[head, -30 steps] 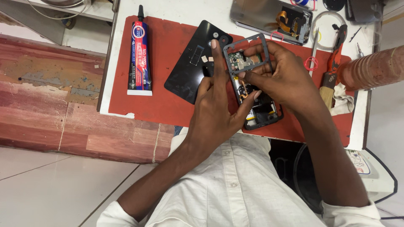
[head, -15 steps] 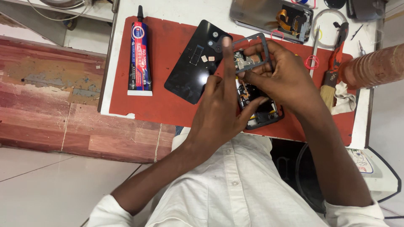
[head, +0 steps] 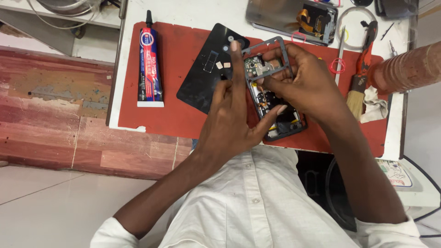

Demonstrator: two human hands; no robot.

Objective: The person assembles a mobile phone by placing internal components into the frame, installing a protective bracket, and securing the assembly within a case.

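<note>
**Both hands on an opened phone over a red mat**

White and narrow, the workbench point(head: 193, 11) carries a red mat point(head: 179, 69) that covers most of its top, with a brick-patterned floor at nine o'clock and pale tiles at seven o'clock. At the centre of the mat lies the opened phone point(head: 275, 98), its frame dark and its inner boards and a black battery area showing. The left hand point(head: 234, 124) comes up from six o'clock and grips the phone's left edge: the thumb presses the lower right side, the index finger stands straight along the frame toward twelve o'clock, and the other fingers curl underneath, so the hand is half closed around the body. The right hand point(head: 308, 87) comes in from four o'clock and is bent over the phone's upper half, fingertips pinched close together at the small parts near the top; whether they hold a piece or only press on it is hard to tell.

Just beside the phone at ten o'clock rests a black back cover point(head: 204, 76), inner face up. Farther toward nine o'clock lies a glue tube point(head: 149, 64), red and blue with a black nozzle. At twelve o'clock sits a second opened phone point(head: 294, 18). At two o'clock lie tweezers point(head: 341, 50), a red-handled brush point(head: 360, 78) and a crumpled cloth point(head: 374, 108).
</note>
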